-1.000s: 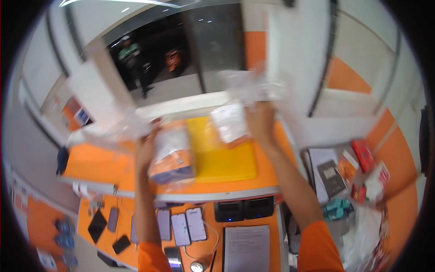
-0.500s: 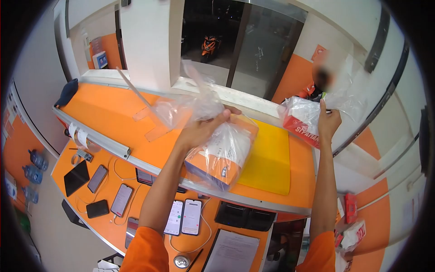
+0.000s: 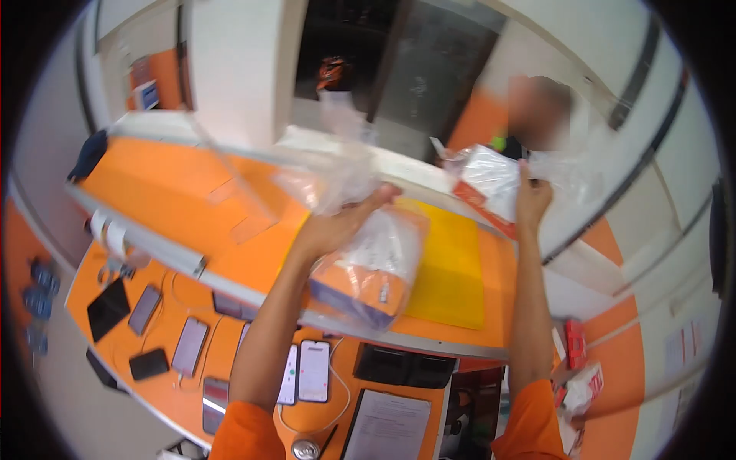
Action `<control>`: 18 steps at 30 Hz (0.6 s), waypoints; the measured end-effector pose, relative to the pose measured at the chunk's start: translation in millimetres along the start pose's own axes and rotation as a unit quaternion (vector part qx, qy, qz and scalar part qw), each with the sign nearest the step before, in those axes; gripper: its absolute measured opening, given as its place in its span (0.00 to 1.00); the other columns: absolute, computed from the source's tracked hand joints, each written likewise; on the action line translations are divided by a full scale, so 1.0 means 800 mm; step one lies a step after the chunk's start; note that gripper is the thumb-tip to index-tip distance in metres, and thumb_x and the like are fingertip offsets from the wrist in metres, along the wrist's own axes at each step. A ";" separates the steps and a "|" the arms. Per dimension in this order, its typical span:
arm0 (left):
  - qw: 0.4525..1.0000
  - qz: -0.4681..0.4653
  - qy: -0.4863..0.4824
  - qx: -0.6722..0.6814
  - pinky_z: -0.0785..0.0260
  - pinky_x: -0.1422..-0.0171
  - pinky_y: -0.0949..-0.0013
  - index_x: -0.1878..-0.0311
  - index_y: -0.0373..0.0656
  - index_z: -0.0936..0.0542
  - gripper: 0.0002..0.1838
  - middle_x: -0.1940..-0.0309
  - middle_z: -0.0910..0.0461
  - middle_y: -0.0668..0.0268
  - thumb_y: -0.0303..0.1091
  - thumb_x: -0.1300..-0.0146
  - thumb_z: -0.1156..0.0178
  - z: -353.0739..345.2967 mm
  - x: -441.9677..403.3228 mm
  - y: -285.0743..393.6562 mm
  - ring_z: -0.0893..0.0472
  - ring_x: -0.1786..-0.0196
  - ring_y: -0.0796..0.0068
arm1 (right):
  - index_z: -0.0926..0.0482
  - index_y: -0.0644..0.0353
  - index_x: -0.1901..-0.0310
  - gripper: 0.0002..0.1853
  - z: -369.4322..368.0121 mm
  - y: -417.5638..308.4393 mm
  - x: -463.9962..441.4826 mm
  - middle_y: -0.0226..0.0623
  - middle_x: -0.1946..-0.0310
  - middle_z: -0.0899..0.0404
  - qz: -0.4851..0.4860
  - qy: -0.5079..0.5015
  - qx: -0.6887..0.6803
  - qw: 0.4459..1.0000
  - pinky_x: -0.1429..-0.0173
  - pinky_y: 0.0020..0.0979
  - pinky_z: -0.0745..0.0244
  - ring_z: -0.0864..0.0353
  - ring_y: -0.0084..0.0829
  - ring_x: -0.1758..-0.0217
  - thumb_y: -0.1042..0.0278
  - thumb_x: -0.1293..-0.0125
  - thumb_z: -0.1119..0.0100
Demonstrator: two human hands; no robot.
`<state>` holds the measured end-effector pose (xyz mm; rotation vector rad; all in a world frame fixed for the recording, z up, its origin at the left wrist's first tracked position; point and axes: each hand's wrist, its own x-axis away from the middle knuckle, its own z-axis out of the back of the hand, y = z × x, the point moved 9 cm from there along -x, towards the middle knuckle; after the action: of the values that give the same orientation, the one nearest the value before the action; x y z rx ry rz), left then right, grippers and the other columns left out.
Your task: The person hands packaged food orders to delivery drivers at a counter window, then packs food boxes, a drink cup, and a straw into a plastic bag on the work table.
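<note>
My left hand is closed on the gathered top of a clear plastic bag, around an orange and purple box with a white label. The box rests on the orange counter, partly over a yellow sheet. Raised at the right, my right hand grips a second clear bag with a red and white package in it. This package is held over the counter's far right edge, tilted, close to a person on the other side.
Below the counter, an orange desk holds several phones, cables, a can and a clipboard with papers. A dark cap lies at the counter's left end. Red packages are at the lower right.
The view has swung. My right hand has carried the red and white package from over the yellow sheet to the far right edge. The person there has come closer. My left hand stays on its bag.
</note>
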<state>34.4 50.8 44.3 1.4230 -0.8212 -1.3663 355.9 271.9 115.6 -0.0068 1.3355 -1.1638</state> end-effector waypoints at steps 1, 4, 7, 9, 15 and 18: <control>1.000 -0.010 0.007 -0.007 0.32 0.35 0.68 0.44 0.41 0.17 0.28 0.49 0.16 0.62 0.58 0.27 0.45 -0.001 0.000 0.000 0.21 0.42 0.70 | 0.17 0.74 0.69 0.23 0.003 0.015 0.010 0.46 0.73 0.17 0.024 0.023 -0.048 0.998 0.61 0.37 0.27 0.23 0.33 0.71 0.53 0.36 0.31; 0.999 -0.020 0.015 -0.029 0.33 0.34 0.67 0.44 0.40 0.18 0.28 0.51 0.17 0.62 0.58 0.26 0.47 -0.002 -0.005 -0.004 0.21 0.42 0.70 | 0.16 0.71 0.64 0.16 0.029 -0.017 0.049 0.38 0.73 0.18 0.048 0.057 -0.142 0.987 0.63 0.30 0.29 0.26 0.24 0.72 0.61 0.34 0.32; 1.000 -0.021 0.000 -0.007 0.34 0.32 0.66 0.45 0.40 0.19 0.29 0.53 0.18 0.62 0.60 0.27 0.47 -0.004 -0.005 -0.002 0.21 0.42 0.69 | 0.16 0.70 0.61 0.12 0.026 -0.013 0.059 0.36 0.72 0.18 0.038 0.040 -0.211 0.976 0.65 0.27 0.31 0.27 0.22 0.72 0.67 0.34 0.33; 1.000 0.001 0.002 -0.013 0.35 0.32 0.66 0.45 0.41 0.19 0.30 0.55 0.18 0.62 0.61 0.27 0.48 -0.007 -0.004 -0.002 0.21 0.43 0.69 | 0.16 0.69 0.62 0.10 0.027 -0.020 0.066 0.36 0.73 0.18 0.053 0.020 -0.198 0.979 0.66 0.28 0.31 0.27 0.23 0.73 0.68 0.34 0.33; 1.000 -0.016 -0.001 -0.025 0.34 0.34 0.65 0.45 0.42 0.18 0.29 0.55 0.18 0.62 0.60 0.27 0.48 -0.008 -0.006 0.000 0.21 0.45 0.69 | 0.17 0.69 0.65 0.12 0.022 -0.029 0.077 0.29 0.74 0.20 0.067 -0.009 -0.158 0.985 0.67 0.24 0.34 0.30 0.17 0.73 0.66 0.33 0.32; 0.999 -0.011 -0.002 -0.034 0.34 0.34 0.65 0.45 0.42 0.19 0.29 0.55 0.18 0.62 0.60 0.27 0.49 -0.007 -0.005 0.000 0.21 0.45 0.69 | 0.17 0.69 0.66 0.12 0.024 -0.033 0.077 0.29 0.76 0.22 0.076 0.012 -0.180 0.981 0.68 0.25 0.35 0.30 0.17 0.74 0.67 0.34 0.32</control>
<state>39.7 55.8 45.2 1.3812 -0.7567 -1.4012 340.7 207.5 92.2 -0.1504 1.5260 -0.7846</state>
